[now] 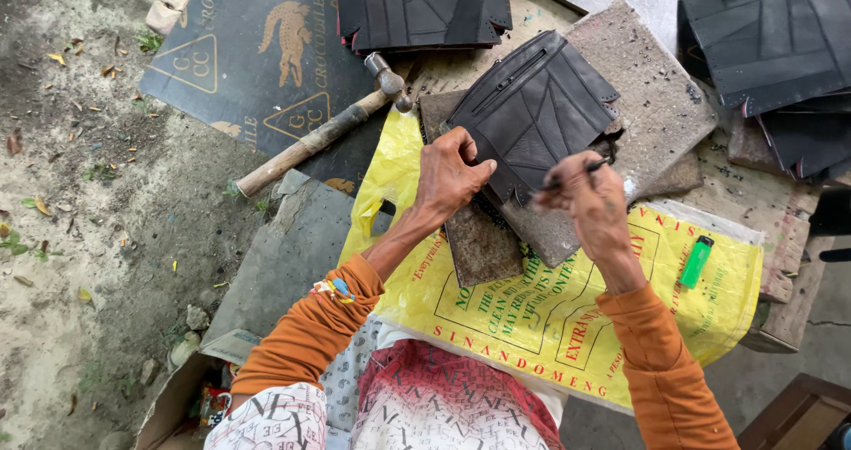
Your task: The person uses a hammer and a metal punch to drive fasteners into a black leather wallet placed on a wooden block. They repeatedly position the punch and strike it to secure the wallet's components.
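- On the stone slab point(656, 86), the left hand point(450, 173) presses the black stitched leather panel point(532, 113) flat, its fingers curled together.
- Right hand point(585, 197) pinches a thin awl-like tool point(576, 173) at the panel's edge; piercing seems underway, needing steady aim.
- Hammer point(324, 135) lies apart.

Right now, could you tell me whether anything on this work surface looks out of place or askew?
Only small things. The hammer lies slanted, its handle overhanging the dark printed mat toward the dirt. A green lighter lies loose on the yellow plastic sheet. The left hand and right hand work a black stitched piece normally.
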